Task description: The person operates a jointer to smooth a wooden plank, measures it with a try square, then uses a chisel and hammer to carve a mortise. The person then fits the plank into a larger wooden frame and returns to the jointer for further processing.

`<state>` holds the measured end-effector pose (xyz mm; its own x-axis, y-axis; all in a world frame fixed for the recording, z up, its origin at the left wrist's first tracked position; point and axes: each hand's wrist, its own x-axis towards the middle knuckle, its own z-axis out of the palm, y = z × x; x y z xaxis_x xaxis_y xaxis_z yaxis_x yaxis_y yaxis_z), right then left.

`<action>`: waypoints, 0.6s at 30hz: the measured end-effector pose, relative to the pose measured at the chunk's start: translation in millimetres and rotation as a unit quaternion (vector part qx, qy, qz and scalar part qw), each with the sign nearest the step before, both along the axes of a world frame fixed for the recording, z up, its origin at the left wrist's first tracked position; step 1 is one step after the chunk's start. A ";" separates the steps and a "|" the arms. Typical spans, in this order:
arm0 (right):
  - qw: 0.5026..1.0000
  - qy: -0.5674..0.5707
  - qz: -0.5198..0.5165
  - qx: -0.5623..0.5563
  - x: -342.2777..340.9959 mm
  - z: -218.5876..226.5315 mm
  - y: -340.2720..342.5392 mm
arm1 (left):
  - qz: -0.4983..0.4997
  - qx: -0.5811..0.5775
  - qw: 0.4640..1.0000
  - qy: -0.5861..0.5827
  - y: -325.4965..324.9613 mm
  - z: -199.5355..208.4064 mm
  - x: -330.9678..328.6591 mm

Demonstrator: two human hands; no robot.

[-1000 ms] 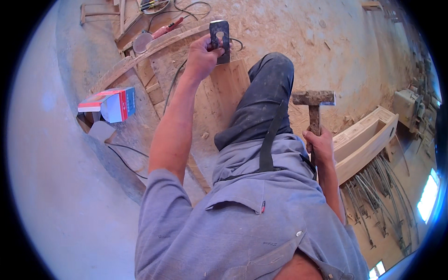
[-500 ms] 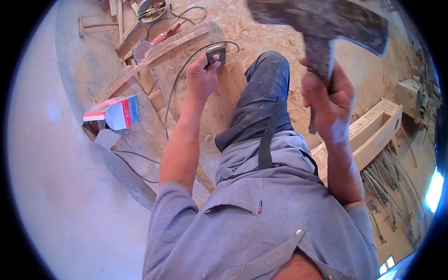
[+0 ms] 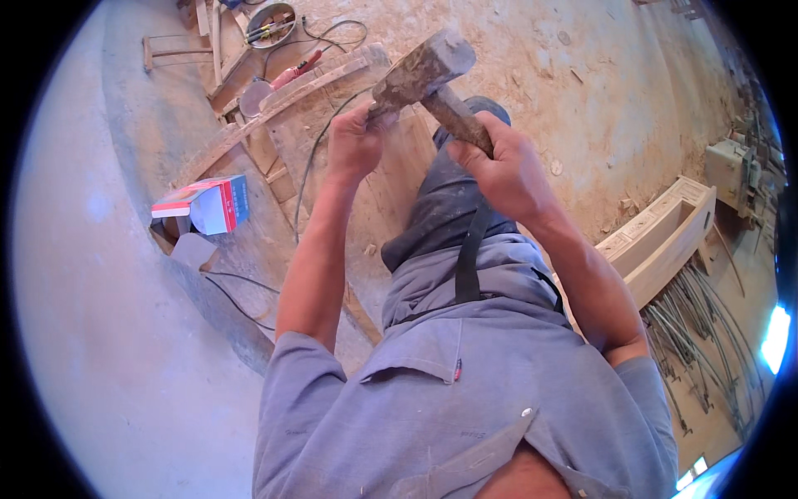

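Observation:
My right hand (image 3: 513, 172) is wrapped round the handle of a heavy, worn hammer (image 3: 428, 66), held up in front of my body. The hammer's head hangs over my left hand (image 3: 353, 150) and partly hides its fingertips. Those left fingers are closed in a pinch on a small dark block-shaped piece, shown in the earlier frame and now mostly covered by the hammer. Whether the hammer touches it I cannot tell. Below that hand lies a flat wooden board (image 3: 399, 162), beside my bent knee (image 3: 445, 187).
A thin black cable (image 3: 312, 158) runs past my left hand. Left stands an open red, white and blue carton (image 3: 208, 204). Farther off are a red power tool (image 3: 291, 73) and a round tub of tools (image 3: 270, 25). Right are a long wooden box (image 3: 657, 241) and several metal rods (image 3: 694, 333).
The hammer has come down and left from its raised place near the camera, onto or just over the piece in my left hand. The left hand has hardly moved.

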<state>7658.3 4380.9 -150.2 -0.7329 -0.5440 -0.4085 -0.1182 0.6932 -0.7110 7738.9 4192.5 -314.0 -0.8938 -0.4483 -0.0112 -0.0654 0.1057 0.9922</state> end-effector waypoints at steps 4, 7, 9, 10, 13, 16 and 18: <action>0.991 -0.039 -0.066 -0.109 -3.3 9.8 -0.2 | -0.012 0.054 0.998 -0.020 -12.3 -9.6 -9.8; 0.977 -0.007 -0.093 -0.190 -8.2 46.7 -12.7 | -0.012 0.079 0.997 -0.001 -20.1 -11.1 -12.6; 0.961 0.026 -0.106 -0.255 -9.7 71.3 -20.0 | 0.010 0.135 0.990 0.030 -27.7 -16.9 -10.8; 0.948 0.035 -0.114 -0.297 -9.4 81.7 -23.0 | 0.033 0.191 0.980 0.044 -35.5 -21.5 -6.0; 0.933 0.074 -0.113 -0.334 -11.4 98.7 -18.7 | 0.047 0.216 0.974 0.047 -40.0 -16.1 -5.2; 0.923 0.049 -0.126 -0.360 -10.1 94.3 -15.2 | 0.016 0.153 0.988 0.020 -41.3 -10.7 -15.8; 0.933 0.020 -0.139 -0.331 -5.9 85.6 -12.8 | -0.008 0.114 0.993 -0.001 -41.0 -7.4 -20.6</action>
<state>7652.3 4368.2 -64.6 -0.8911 -0.4533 -0.0197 -0.0346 0.1111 -0.9932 7718.3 4151.5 -321.4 -0.9005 -0.4201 -0.1127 -0.0673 -0.1214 0.9903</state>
